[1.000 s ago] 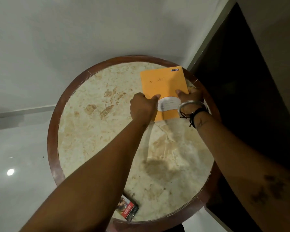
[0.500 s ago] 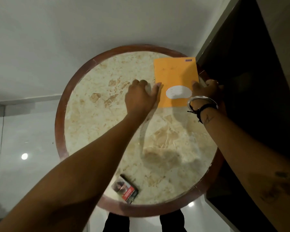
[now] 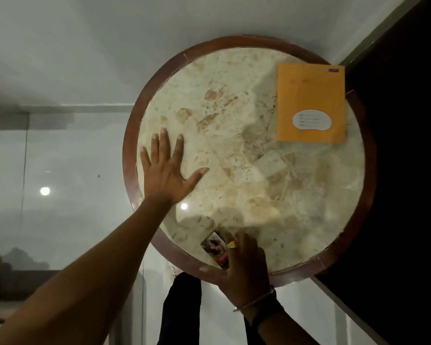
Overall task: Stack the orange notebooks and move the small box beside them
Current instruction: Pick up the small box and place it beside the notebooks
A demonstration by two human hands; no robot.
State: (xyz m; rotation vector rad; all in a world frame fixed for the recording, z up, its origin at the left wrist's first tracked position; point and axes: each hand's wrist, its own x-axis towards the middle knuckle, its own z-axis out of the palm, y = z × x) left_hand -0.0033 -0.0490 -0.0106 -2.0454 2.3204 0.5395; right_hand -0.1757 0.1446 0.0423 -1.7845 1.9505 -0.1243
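An orange notebook (image 3: 311,95) with a white label lies flat at the far right of the round marble table (image 3: 259,185), its corner reaching the rim. Only its top cover shows, so I cannot tell whether another notebook lies beneath. A small box (image 3: 212,244) with a picture and a red end sits at the near edge. My right hand (image 3: 245,266), with a ring and wrist bands, lies over the box's right part, fingers curled on it. My left hand (image 3: 166,170) rests flat on the table's left side, fingers spread, holding nothing.
The table has a brown wooden rim (image 3: 130,150). A dark panel or piece of furniture (image 3: 408,183) stands close against its right side. A pale glossy floor (image 3: 60,158) lies to the left, and my dark-clothed legs (image 3: 182,310) show below the near rim.
Both hands left the notebook, which stays at the far right. My left hand swept left and spread flat; my right hand came back to the near edge onto the small box.
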